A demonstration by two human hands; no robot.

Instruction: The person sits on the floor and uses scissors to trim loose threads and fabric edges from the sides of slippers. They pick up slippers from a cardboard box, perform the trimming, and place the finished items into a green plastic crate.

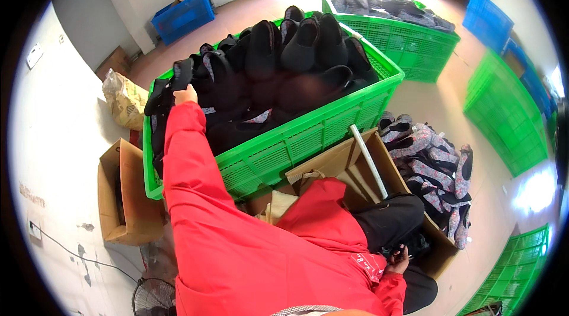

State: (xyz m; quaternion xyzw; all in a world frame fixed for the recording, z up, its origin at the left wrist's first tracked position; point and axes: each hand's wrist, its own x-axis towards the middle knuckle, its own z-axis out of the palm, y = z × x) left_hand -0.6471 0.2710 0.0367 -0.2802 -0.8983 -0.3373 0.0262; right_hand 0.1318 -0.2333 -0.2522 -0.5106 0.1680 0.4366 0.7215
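Head view, looking down over a red jacket sleeve: the left hand (185,95) reaches out to the near-left corner of the big green slatted plastic crate (308,135), fingers closed on a black soft fabric shoe (166,91) at the edge of the pile. That crate is heaped with more black slip-on shoes (296,49), stacked toe-up and rising above its rim. The right hand (398,259) sits well below the crate, low by the person's lap, curled around a small dark item (394,251); too dark and small to tell what it is, and whether the grip is firm cannot be told. Just below the crate's near wall is an open brown cardboard box (355,165) with a white rod-like strip (368,160) lying across its flap. Right of that box, still below and right of the crate, lies a heap of grey-pink patterned fabric shoes (432,168). Left of the crate stands a smaller open brown cardboard carton (124,197), and above it, by the crate's left end, a crumpled yellowish plastic bag (123,99). Behind the crate to the right is a second green plastic crate (409,37) holding grey shoes. Behind the crate to the left is a blue plastic crate (184,15) by the wall. Far right of the crate are more green mesh crates (504,114).
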